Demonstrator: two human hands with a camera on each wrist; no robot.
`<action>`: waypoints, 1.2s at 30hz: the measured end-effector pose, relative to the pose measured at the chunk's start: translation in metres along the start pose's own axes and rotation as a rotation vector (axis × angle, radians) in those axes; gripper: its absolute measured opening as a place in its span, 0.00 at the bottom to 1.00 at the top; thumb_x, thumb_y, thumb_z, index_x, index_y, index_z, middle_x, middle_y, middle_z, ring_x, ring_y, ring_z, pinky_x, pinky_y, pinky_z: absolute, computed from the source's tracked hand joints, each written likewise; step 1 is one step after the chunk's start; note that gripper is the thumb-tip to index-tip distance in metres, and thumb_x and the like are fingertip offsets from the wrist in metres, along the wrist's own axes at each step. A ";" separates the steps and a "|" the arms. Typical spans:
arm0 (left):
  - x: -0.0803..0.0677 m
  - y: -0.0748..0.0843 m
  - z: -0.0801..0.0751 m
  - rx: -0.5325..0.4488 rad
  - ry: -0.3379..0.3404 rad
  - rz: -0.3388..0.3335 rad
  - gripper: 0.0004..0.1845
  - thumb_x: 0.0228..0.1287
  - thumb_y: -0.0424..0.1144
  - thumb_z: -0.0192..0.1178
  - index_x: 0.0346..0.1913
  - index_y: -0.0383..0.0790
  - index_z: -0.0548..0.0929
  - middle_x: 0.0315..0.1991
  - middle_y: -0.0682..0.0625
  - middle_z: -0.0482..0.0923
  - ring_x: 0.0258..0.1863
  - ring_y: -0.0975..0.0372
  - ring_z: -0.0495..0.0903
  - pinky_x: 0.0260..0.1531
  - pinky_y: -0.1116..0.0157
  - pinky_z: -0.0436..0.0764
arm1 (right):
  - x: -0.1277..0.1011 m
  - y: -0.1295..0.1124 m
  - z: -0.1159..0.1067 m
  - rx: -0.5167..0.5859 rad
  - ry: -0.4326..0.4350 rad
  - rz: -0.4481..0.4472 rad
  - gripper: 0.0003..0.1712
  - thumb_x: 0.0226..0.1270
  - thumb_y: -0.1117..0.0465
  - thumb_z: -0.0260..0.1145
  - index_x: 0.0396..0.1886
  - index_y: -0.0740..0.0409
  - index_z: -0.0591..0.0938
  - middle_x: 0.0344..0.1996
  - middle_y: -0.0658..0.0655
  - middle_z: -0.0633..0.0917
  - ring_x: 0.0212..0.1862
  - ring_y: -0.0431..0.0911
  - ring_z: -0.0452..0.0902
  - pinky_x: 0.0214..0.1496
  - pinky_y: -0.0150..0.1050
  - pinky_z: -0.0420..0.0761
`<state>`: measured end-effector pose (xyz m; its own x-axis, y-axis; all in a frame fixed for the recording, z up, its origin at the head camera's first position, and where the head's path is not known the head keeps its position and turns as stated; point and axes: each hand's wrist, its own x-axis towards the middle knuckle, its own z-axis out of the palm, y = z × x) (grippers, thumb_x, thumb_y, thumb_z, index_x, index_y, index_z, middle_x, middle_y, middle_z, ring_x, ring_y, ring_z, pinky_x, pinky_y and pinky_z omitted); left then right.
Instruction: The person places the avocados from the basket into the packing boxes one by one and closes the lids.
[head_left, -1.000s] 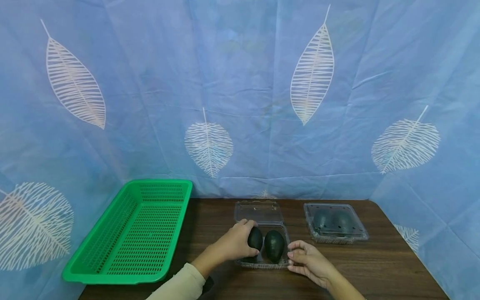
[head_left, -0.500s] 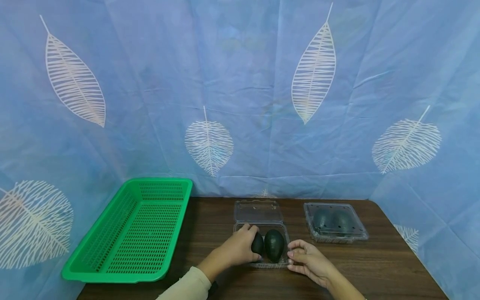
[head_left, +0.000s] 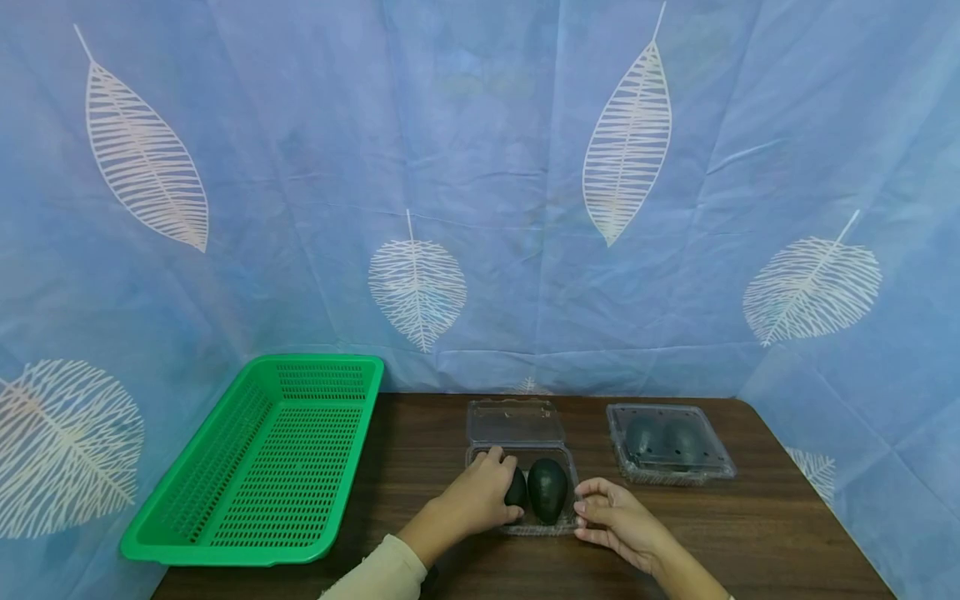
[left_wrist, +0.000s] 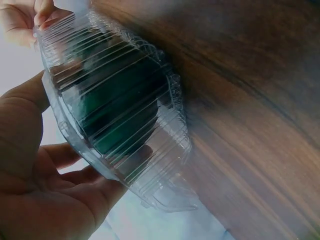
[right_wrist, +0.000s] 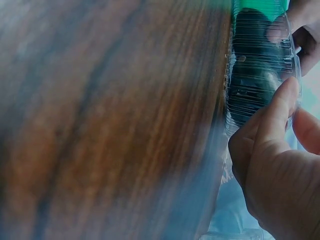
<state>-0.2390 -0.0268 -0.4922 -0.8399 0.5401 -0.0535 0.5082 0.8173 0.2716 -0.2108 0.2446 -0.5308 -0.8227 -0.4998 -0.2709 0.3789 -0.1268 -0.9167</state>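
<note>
A clear plastic clamshell box (head_left: 527,529) stands on the table with its lid (head_left: 516,423) folded back. Two dark green avocados lie side by side in its base: the right avocado (head_left: 547,490) shows fully, while the left avocado (head_left: 516,488) is partly covered by my left hand (head_left: 476,497). That hand's fingers and thumb curve round the left avocado. At the box's right rim, my right hand (head_left: 621,527) pinches the plastic between thumb and fingers. Through the ribbed wall in the left wrist view, an avocado (left_wrist: 122,107) shows dark green.
A green slotted basket (head_left: 348,475) stands on the left of the brown wooden table (head_left: 750,533). Back right is a closed clear box (head_left: 671,446) holding dark avocados. Behind the table hangs a blue leaf-patterned cloth (head_left: 510,292).
My left hand has shifted slightly right, bringing the left avocado closer to the other one. The right hand has kept its place on the box rim.
</note>
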 end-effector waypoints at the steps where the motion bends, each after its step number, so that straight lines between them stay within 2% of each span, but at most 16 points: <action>1: 0.000 0.000 0.001 -0.001 0.001 -0.002 0.40 0.60 0.53 0.76 0.68 0.34 0.76 0.61 0.39 0.75 0.59 0.48 0.79 0.52 0.57 0.85 | 0.000 0.000 0.000 0.000 -0.001 -0.001 0.15 0.79 0.64 0.61 0.58 0.63 0.69 0.39 0.49 0.79 0.42 0.40 0.82 0.52 0.35 0.87; 12: -0.001 -0.005 0.008 -0.009 0.057 -0.025 0.41 0.60 0.59 0.74 0.69 0.38 0.77 0.65 0.41 0.75 0.63 0.48 0.78 0.57 0.55 0.84 | 0.000 0.000 0.000 -0.006 0.005 0.006 0.15 0.79 0.64 0.61 0.58 0.63 0.69 0.39 0.49 0.78 0.42 0.40 0.82 0.51 0.35 0.87; 18: -0.001 -0.009 0.004 -0.032 0.120 -0.009 0.38 0.60 0.57 0.75 0.67 0.37 0.78 0.60 0.43 0.78 0.58 0.51 0.80 0.55 0.56 0.85 | 0.000 -0.001 0.001 -0.009 0.013 0.006 0.16 0.79 0.64 0.61 0.58 0.63 0.68 0.39 0.50 0.78 0.42 0.41 0.82 0.51 0.35 0.87; 22: -0.002 -0.013 -0.005 -0.087 0.172 0.010 0.35 0.64 0.54 0.72 0.67 0.37 0.79 0.58 0.44 0.79 0.55 0.53 0.82 0.52 0.57 0.85 | 0.000 -0.001 0.001 -0.008 0.011 0.008 0.16 0.79 0.65 0.61 0.58 0.64 0.68 0.39 0.50 0.79 0.42 0.40 0.83 0.51 0.35 0.87; 26: -0.001 -0.019 -0.014 -0.160 0.254 0.013 0.32 0.67 0.52 0.70 0.67 0.37 0.77 0.59 0.43 0.78 0.56 0.52 0.81 0.53 0.55 0.85 | 0.000 -0.002 0.001 -0.013 0.005 0.006 0.15 0.79 0.65 0.60 0.58 0.64 0.68 0.39 0.50 0.78 0.42 0.41 0.82 0.51 0.36 0.87; 31: 0.003 -0.030 -0.025 -0.296 0.338 -0.026 0.31 0.69 0.50 0.69 0.69 0.38 0.76 0.63 0.41 0.76 0.58 0.49 0.81 0.53 0.50 0.84 | 0.000 -0.003 0.001 -0.019 -0.003 0.001 0.14 0.80 0.65 0.59 0.58 0.63 0.68 0.40 0.50 0.78 0.43 0.41 0.82 0.52 0.36 0.87; 36: 0.011 -0.044 -0.032 -0.415 0.365 -0.086 0.30 0.72 0.48 0.67 0.70 0.39 0.75 0.64 0.39 0.75 0.62 0.45 0.78 0.55 0.46 0.82 | 0.000 -0.002 0.001 -0.006 -0.008 0.003 0.15 0.79 0.66 0.60 0.59 0.64 0.68 0.40 0.50 0.79 0.43 0.40 0.83 0.52 0.35 0.87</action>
<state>-0.2768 -0.0627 -0.4741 -0.9240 0.3100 0.2238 0.3792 0.6678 0.6406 -0.2111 0.2443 -0.5282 -0.8182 -0.5069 -0.2713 0.3789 -0.1205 -0.9176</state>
